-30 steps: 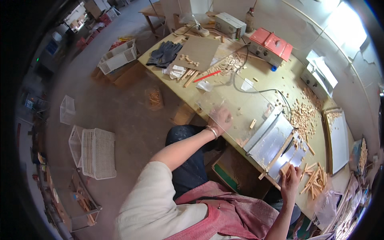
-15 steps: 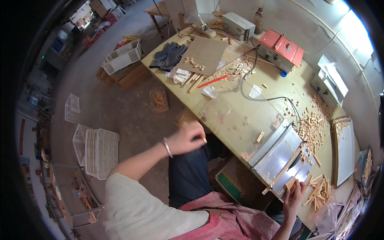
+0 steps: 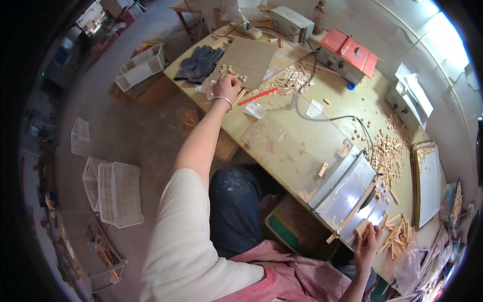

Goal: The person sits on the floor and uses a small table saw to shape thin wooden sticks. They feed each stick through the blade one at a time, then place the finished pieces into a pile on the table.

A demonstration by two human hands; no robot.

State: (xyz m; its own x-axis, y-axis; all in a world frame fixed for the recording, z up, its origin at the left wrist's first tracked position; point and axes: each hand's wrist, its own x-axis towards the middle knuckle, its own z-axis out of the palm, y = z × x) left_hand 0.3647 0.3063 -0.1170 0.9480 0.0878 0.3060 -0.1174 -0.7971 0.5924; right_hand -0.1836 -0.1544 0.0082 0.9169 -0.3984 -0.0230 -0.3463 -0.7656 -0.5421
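Right hand (image 3: 367, 242): thumb and fingers are closed together on a small wooden piece (image 3: 361, 227), which lies at the fingertips, over the near end of a metal plate (image 3: 342, 191). Just left of this grip, a long wooden strip (image 3: 353, 210) runs across the plate; beyond the grip, a dark blade (image 3: 368, 199) stands in the plate. Immediately to the right of the grip lies a loose pile of wooden sticks (image 3: 397, 235). Farther out, past the blade, small wooden blocks (image 3: 386, 156) are heaped on the table (image 3: 282, 136); to their right is a shallow tray (image 3: 428, 194) with wood bits at its far end.

Left hand (image 3: 227, 88), well apart from the right and toward the far left of the table: the fingers are bent inward, and whether they hold anything cannot be told. A few small wooden cubes (image 3: 235, 73) lie just beyond the fingers, on a brown board (image 3: 259, 58). Dark gloves (image 3: 198, 64) lie near the hand on its left; a red stick (image 3: 258, 96) lies near it on its right. Farther right and beyond stands a red-topped box (image 3: 347, 55). Below and left of the hand, a white basket (image 3: 121, 194) stands on the floor (image 3: 161, 166).
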